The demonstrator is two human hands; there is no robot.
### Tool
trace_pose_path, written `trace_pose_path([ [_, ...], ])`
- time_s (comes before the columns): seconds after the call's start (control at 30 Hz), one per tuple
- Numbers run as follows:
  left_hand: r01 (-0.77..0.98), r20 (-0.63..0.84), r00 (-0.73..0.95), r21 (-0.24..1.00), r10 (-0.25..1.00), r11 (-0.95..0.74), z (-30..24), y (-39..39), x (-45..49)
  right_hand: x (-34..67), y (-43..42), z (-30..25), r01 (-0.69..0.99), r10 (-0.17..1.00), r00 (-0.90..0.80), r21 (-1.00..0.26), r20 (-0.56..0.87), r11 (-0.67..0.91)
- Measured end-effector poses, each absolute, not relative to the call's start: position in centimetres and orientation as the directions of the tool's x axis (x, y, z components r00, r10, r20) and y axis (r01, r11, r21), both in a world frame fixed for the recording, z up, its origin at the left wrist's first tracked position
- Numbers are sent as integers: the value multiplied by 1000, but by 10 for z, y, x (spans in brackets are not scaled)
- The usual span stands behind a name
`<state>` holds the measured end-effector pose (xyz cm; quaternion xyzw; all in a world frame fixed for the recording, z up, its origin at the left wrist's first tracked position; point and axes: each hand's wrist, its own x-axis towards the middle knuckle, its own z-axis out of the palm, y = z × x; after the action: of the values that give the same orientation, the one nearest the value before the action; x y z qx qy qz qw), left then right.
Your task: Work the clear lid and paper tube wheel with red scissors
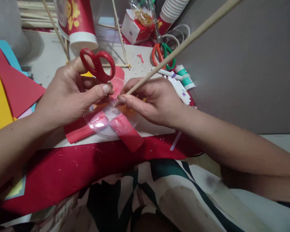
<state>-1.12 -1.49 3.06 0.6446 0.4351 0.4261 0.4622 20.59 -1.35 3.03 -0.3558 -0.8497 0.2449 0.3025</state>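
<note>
My left hand [74,87] is closed round red-handled scissors [99,64], the finger loops pointing up and the blades hidden by the fingers. In my right hand [152,100] a long thin wooden stick [178,50] is pinched near its lower end; it slants up to the right. The stick's low tip is close to the middle of a clear plastic disc, perhaps a lid [103,130]. Pink-red paper strips [129,133] with rounded ends fan out around the disc. My left fingertips are just above the disc; I cannot tell whether they touch it.
Coloured paper sheets [14,83] lie at the left. Behind stand a red paper cup [81,22], a small frame of joined sticks [122,42] and a red-white box [137,29]. At the right are orange-and-green-handled scissors [169,58], a white-green roll [185,77] and white sticks [178,88].
</note>
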Motion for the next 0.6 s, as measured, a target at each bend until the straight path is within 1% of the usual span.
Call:
trace_pose_path([
  [0.1,121,181,222,970,958,-211,27,-16,-9,202,-14,29,456,648,-616,-468,447,757],
  [0.17,81,175,192,978,966,-193,26,-17,-8,198,-16,28,463,633,-609,-433,479,773],
  [0.23,68,145,154,985,977,-157,26,-19,-6,194,-17,27,470,647,-580,-446,494,762],
  [0.33,68,88,111,993,990,-96,28,-20,-6,188,-18,26,482,697,-510,-504,504,717],
  [0.43,70,147,75,986,986,-152,33,-19,-11,185,-19,24,492,751,-435,-567,498,661],
  [0.53,189,201,26,961,979,-202,42,-17,-20,185,-21,24,473,778,-405,-619,480,627],
  [0.6,326,204,-4,926,979,-192,50,-15,-27,185,-22,24,482,772,-427,-604,471,635],
])
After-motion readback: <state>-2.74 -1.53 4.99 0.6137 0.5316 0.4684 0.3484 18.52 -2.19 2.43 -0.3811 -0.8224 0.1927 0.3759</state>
